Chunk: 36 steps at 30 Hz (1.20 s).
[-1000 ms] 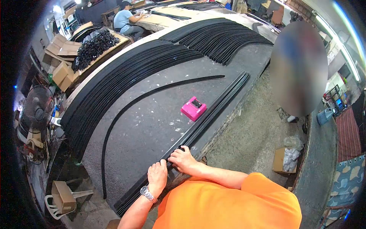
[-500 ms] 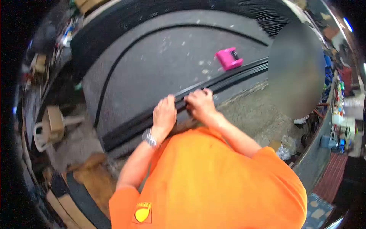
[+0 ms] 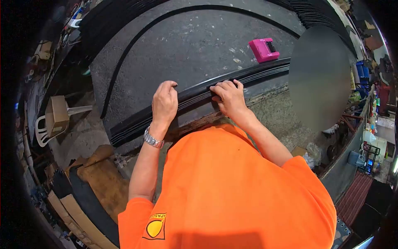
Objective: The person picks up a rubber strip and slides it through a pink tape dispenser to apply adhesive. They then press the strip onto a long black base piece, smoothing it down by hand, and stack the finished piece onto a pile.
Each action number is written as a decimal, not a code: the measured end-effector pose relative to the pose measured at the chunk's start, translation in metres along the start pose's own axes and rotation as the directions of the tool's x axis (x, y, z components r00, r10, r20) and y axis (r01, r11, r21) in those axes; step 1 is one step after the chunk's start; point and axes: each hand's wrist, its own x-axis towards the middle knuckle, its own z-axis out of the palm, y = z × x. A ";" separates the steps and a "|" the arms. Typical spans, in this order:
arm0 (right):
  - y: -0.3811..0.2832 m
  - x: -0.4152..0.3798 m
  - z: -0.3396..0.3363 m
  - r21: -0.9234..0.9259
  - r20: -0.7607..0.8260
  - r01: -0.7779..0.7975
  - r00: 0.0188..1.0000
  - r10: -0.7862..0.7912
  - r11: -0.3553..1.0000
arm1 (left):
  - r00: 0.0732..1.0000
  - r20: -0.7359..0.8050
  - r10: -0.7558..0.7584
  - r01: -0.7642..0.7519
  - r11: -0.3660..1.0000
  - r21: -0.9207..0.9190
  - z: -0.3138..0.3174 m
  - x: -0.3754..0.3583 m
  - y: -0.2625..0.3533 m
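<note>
A bundle of long black strips (image 3: 190,101) lies along the near edge of the dark work table (image 3: 186,50), bending slightly. My right hand (image 3: 230,98) rests on the bundle with its fingers curled over the strips. Left of it, my left hand (image 3: 165,103), with a metal watch on the wrist, is raised just above the bundle. Its fingers are closed, and a small dark bit shows at the fingertips, too small to name. Beyond the strips sits a bright pink box (image 3: 263,50) with a black part on its side.
A single black strip (image 3: 137,38) curves across the table. More black strips (image 3: 112,25) are massed along its far side. A blurred person (image 3: 319,79) is close by on the right. At left, a cardboard box (image 3: 59,113) rests on a white plastic chair (image 3: 41,132).
My left hand has lifted off the strips and moved slightly left, away from my right hand. My right hand remains at the bundle. The view has shifted, and the picture is sharper.
</note>
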 end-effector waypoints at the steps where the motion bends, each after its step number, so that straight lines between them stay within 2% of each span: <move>1: 0.000 0.000 0.000 0.013 0.004 0.001 1.000 -0.001 1.000 | 1.000 0.020 0.024 -0.023 0.999 -0.040 -0.002 0.002 0.001; 3: 0.001 -0.002 0.004 0.010 -0.020 0.014 1.000 -0.014 1.000 | 0.987 0.121 0.102 -0.093 0.993 -0.076 -0.002 -0.001 0.014; 4: 0.001 -0.001 0.004 0.008 -0.022 0.013 1.000 -0.012 1.000 | 0.978 0.191 0.081 -0.057 0.990 -0.130 0.002 -0.004 0.017; 6: 0.002 -0.002 0.005 -0.082 0.002 -0.004 1.000 0.004 0.997 | 0.952 0.240 0.187 -0.159 0.978 -0.134 0.014 -0.008 0.011; 7: 0.001 -0.001 0.004 0.029 -0.028 -0.014 0.999 0.015 0.999 | 0.951 0.271 0.149 -0.114 0.984 -0.140 0.018 -0.008 0.013; 9: 0.002 -0.003 0.006 0.044 -0.032 -0.008 0.999 0.010 0.999 | 0.959 0.248 0.135 -0.100 0.984 -0.149 0.025 -0.009 0.011; 10: 0.002 -0.004 0.006 0.023 -0.022 -0.010 1.000 0.011 1.000 | 0.963 0.263 0.057 -0.020 0.990 -0.142 0.024 -0.006 0.017; 15: 0.000 -0.005 0.004 -0.028 -0.038 -0.023 0.999 0.022 0.999 | 0.965 0.255 -0.055 0.095 0.985 -0.147 0.032 -0.008 0.017; 22: -0.001 -0.005 0.005 -0.065 -0.004 -0.021 1.000 0.021 0.998 | 0.991 0.126 -0.051 0.058 0.997 -0.050 0.045 -0.015 0.019; 23: -0.001 -0.005 0.005 -0.069 -0.003 -0.020 1.000 0.020 0.997 | 0.988 0.123 -0.091 0.100 0.992 -0.075 0.045 -0.016 0.020; 26: -0.003 -0.007 0.004 -0.074 -0.005 -0.026 1.000 0.026 0.997 | 0.999 0.011 0.050 -0.049 0.995 -0.091 0.045 -0.018 0.016; 29: -0.003 -0.006 0.002 -0.074 0.000 -0.024 1.000 0.024 0.997 | 0.971 0.105 0.213 -0.210 0.977 -0.037 0.029 -0.030 0.023; 32: -0.002 -0.005 0.003 -0.045 -0.024 -0.020 1.000 0.019 0.999 | 0.949 0.130 0.286 -0.299 0.950 0.089 0.015 -0.043 0.015; 36: -0.004 -0.003 -0.002 -0.050 0.000 -0.020 1.000 0.020 0.999 | 0.951 0.100 0.292 -0.304 0.942 0.144 -0.011 -0.057 -0.002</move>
